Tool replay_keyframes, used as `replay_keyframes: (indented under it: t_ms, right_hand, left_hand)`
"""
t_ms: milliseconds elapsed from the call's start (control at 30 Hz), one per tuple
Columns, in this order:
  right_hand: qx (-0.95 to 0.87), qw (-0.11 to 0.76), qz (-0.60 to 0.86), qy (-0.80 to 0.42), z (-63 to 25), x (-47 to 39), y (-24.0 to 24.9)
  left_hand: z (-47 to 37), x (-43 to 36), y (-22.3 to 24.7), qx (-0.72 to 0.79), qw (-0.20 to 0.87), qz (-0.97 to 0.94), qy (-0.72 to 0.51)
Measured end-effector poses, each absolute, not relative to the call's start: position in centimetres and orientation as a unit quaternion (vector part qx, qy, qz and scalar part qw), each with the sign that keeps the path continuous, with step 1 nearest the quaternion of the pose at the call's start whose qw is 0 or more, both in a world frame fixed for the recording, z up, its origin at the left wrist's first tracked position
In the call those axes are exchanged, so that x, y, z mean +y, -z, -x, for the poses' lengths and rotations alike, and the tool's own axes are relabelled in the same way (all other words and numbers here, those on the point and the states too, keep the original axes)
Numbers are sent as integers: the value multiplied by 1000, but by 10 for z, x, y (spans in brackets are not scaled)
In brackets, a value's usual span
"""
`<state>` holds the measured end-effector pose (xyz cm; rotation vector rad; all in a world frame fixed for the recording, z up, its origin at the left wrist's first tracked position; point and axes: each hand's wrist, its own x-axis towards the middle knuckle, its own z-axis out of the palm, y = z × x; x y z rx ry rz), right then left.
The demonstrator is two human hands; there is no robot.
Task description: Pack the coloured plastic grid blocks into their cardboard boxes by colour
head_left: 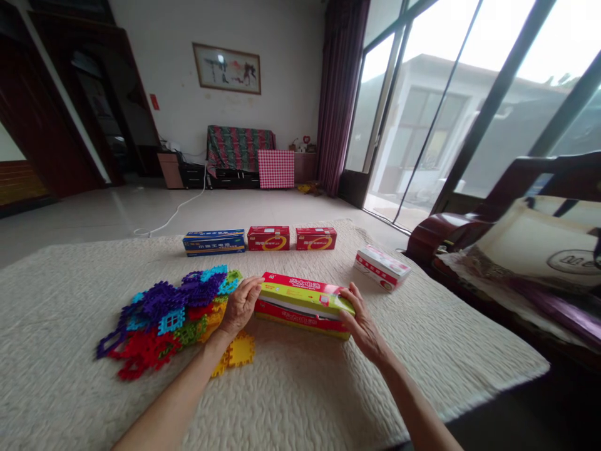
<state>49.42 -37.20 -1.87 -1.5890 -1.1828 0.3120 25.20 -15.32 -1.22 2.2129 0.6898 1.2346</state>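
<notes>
A long red and yellow-green battery box [305,300] lies on the cream quilted cover in front of me. Its lid is slightly raised along the front, and a pale strip shows in the gap. My left hand [241,307] grips the box's left end, with fingers bent over the top corner. At the opposite end, my right hand [364,322] has its fingers on the lid's edge and its thumb at the front. What the box contains is hidden. To the left of the box is a heap of purple, blue, red, green and yellow plastic interlocking pieces [164,319].
Behind the box stand a blue box [215,243] and two red boxes, one in the middle [268,238] and one further right [316,238]. A white and red box [382,268] sits at the right. A dark wooden seat [446,228] with bags borders the cover [446,357].
</notes>
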Motion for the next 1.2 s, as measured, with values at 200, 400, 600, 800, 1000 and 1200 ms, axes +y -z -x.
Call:
replay_keyframes:
  t_ms: [200, 400, 600, 800, 1000, 1200]
  right_hand:
    - [-486, 545, 667, -147, -497, -373, 23]
    - [-475, 527, 686, -163, -492, -372, 24]
    - [-388, 651, 586, -285, -487, -373, 11]
    - [-387, 627, 581, -346, -506, -387, -4]
    - [-391, 614, 594, -341, -511, -391, -14]
    - [-416, 593, 591, -355, -514, -392, -23]
  left_hand:
    - [-249, -155, 11, 260, 266, -820, -434]
    - [-254, -155, 8, 288, 280, -809, -429]
    - [-251, -153, 10, 321, 306, -795, -415]
    - [-252, -154, 5, 331, 315, -796, -398]
    - [-252, -155, 0, 287, 308, -827, -373]
    - [-247, -153, -3, 260, 301, -850, -345]
